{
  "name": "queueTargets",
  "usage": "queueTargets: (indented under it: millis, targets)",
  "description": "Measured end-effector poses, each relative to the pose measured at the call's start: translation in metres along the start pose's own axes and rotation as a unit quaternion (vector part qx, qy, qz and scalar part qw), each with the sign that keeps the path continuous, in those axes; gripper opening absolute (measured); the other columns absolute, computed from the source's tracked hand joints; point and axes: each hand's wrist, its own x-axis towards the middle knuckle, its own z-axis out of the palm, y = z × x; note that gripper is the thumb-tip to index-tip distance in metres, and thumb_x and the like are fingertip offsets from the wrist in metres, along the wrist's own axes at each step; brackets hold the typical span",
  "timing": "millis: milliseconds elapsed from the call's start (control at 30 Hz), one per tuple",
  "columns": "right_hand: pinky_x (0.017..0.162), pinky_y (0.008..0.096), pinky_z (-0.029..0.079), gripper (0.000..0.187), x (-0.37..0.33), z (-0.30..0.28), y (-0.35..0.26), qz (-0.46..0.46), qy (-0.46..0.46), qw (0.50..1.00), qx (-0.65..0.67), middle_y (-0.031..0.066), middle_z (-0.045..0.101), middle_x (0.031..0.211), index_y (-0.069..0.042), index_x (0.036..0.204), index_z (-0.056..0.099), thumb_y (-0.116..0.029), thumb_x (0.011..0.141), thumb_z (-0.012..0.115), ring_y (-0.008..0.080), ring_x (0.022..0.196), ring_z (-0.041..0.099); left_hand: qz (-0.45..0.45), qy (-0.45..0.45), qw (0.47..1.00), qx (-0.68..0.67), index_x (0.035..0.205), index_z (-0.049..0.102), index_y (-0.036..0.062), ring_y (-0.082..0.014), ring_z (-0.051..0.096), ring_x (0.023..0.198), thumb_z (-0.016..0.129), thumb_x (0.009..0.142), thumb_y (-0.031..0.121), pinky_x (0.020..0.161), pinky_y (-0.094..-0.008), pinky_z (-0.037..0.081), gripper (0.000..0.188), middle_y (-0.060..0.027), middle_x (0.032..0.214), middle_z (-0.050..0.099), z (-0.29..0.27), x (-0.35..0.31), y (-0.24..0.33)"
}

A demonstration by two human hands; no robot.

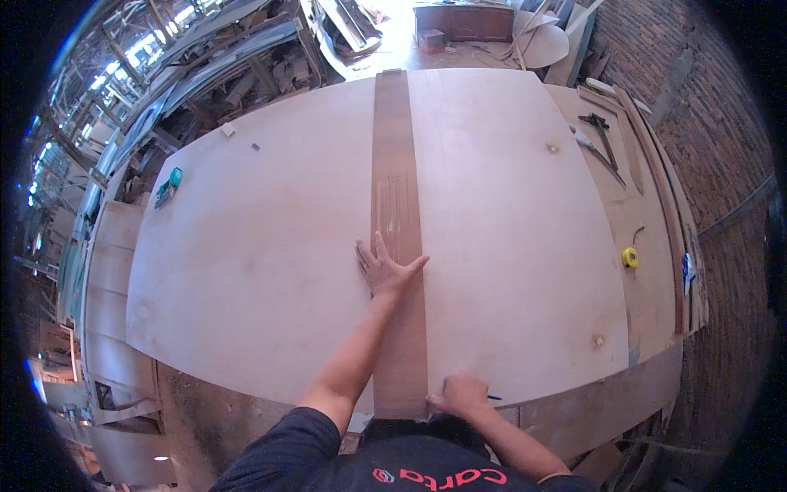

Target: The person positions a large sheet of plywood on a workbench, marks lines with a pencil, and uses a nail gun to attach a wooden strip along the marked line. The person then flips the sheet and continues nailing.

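Observation:
A long brown board point(395, 148) lies across a wide pale plywood sheet point(270, 238), running from my body to the far edge. My left hand point(389, 269) presses on the board about midway along, fingers and thumb spread. Down at the near edge, my right hand point(461, 395) is closed beside the board's right side. Out of that fist, to the right, pokes the end of a dark blue pen point(494, 398); its tip is hidden by the fingers.
On the sheet's left lies a green and black tool point(169, 187). To the right, a yellow tape measure point(630, 257), a handsaw point(598, 152) and a dark clamp-like tool point(597, 123) rest on a lower board. A brick wall point(697, 107) rises at right; stacked panels point(221, 61) stand back left.

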Motion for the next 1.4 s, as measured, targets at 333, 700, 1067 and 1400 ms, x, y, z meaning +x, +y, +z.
queueTargets:
  millis: [333, 700, 1067, 1400]
  targets:
    - [0.076, 0.0539, 0.06, 0.062, 0.006, 0.009, 0.011, -0.064, 0.012, 0.997, 0.035, 0.021, 0.077, 0.089, -0.007, 0.093, 0.082, -0.068, 0.085, 0.072, 0.0397, 0.087, 0.077, 0.017, -0.031, 0.997, 0.07, 0.163, 0.036, 0.0073, -0.0419, 0.016, 0.159, 0.082, 0.07, 0.074, 0.131, -0.0489, 0.016, 0.123, -0.0301, 0.166, 0.024, 0.029, 0.118, 0.037]
    - [0.071, 0.0529, 0.06, 0.067, 0.017, 0.022, 0.018, -0.087, 0.012, 0.995, 0.049, 0.0197, 0.076, 0.085, -0.009, 0.089, 0.081, -0.075, 0.079, 0.074, 0.0406, 0.084, 0.077, 0.008, 0.016, 0.999, -0.027, 0.16, 0.041, 0.0104, -0.0443, 0.036, 0.149, 0.093, 0.065, 0.053, 0.124, -0.0485, 0.035, 0.116, -0.0284, 0.159, 0.035, 0.029, 0.12, 0.043]
    - [0.062, 0.0527, 0.059, 0.059, 0.008, 0.008, 0.013, -0.079, 0.019, 0.996, 0.042, 0.0191, 0.076, 0.079, -0.007, 0.09, 0.081, -0.066, 0.085, 0.075, 0.0396, 0.077, 0.077, -0.001, -0.006, 1.0, -0.03, 0.161, 0.041, 0.0147, -0.0407, 0.034, 0.151, 0.093, 0.061, 0.055, 0.125, -0.0456, 0.034, 0.12, -0.0235, 0.162, 0.032, 0.027, 0.122, 0.04]
    - [0.064, 0.0509, 0.059, 0.065, 0.009, 0.019, 0.015, -0.066, 0.035, 0.997, 0.032, 0.018, 0.075, 0.077, -0.007, 0.085, 0.081, -0.071, 0.08, 0.075, 0.0391, 0.075, 0.076, -0.003, -0.003, 1.0, -0.019, 0.158, 0.047, 0.0102, -0.0392, 0.031, 0.152, 0.091, 0.061, 0.059, 0.126, -0.0451, 0.03, 0.116, -0.0214, 0.162, 0.031, 0.028, 0.119, 0.04]
